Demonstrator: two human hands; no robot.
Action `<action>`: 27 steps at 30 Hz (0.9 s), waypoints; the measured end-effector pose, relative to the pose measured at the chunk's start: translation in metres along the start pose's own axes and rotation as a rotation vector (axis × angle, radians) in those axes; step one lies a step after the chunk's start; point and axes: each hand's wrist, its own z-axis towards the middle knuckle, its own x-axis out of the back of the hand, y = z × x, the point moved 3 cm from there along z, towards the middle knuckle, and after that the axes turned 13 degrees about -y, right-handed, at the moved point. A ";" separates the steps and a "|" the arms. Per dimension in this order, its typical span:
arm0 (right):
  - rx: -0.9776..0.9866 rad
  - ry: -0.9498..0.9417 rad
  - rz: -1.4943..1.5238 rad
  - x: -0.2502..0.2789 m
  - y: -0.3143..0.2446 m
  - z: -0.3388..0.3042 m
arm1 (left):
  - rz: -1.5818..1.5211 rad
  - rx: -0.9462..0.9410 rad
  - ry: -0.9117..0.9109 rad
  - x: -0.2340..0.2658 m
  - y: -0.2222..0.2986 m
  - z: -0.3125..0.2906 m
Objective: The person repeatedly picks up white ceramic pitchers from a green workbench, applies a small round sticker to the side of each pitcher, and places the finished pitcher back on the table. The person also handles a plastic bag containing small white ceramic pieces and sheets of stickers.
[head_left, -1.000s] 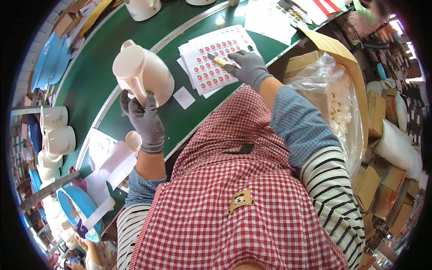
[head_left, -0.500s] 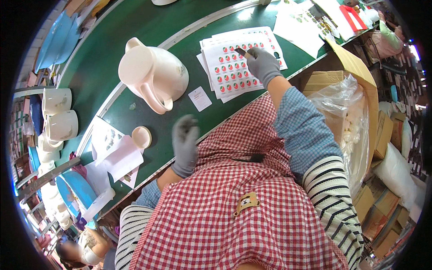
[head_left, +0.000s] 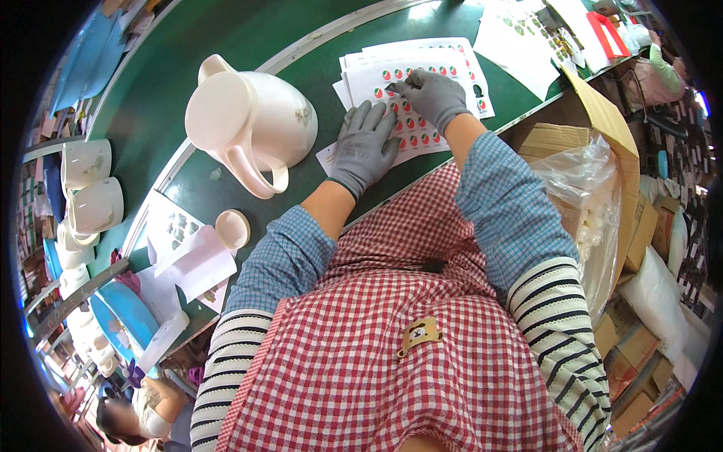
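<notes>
My left hand [head_left: 364,147], in a grey glove, lies palm down with fingers apart on the lower left of a white sheet [head_left: 361,83]. Rows of small round red-and-green stickers [head_left: 413,123] cover this sheet, which tops a loose stack. In my gloved right hand [head_left: 437,98] a small dark blade-like tool [head_left: 392,88] is pinched, its tip down at the upper sticker rows. Its exact kind is hard to make out. A white card [head_left: 325,157] shows partly beside my left hand. Left of the sheets stands a large cream jug [head_left: 282,113] with a handle.
A round cream lid [head_left: 233,228] and folded papers [head_left: 197,264] lie at the left on the green table [head_left: 301,41]. Further left are several cream pots [head_left: 98,203] and a blue basin [head_left: 124,313]. An open carton [head_left: 602,173] with plastic lining stands right of my arm.
My left hand has moved from the table edge up and right onto the sheet, partly covering the card. My right hand has shifted slightly, bringing the tool down to the stickers.
</notes>
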 end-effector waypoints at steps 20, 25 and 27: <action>0.026 0.042 -0.217 -0.005 -0.029 0.007 | -0.056 0.018 -0.047 0.004 0.001 0.003; 0.144 0.187 -0.121 -0.009 -0.026 -0.009 | -0.030 0.005 -0.030 0.003 -0.001 0.004; 0.146 0.195 0.023 -0.008 -0.021 -0.021 | -0.007 -0.048 0.061 -0.001 -0.001 -0.002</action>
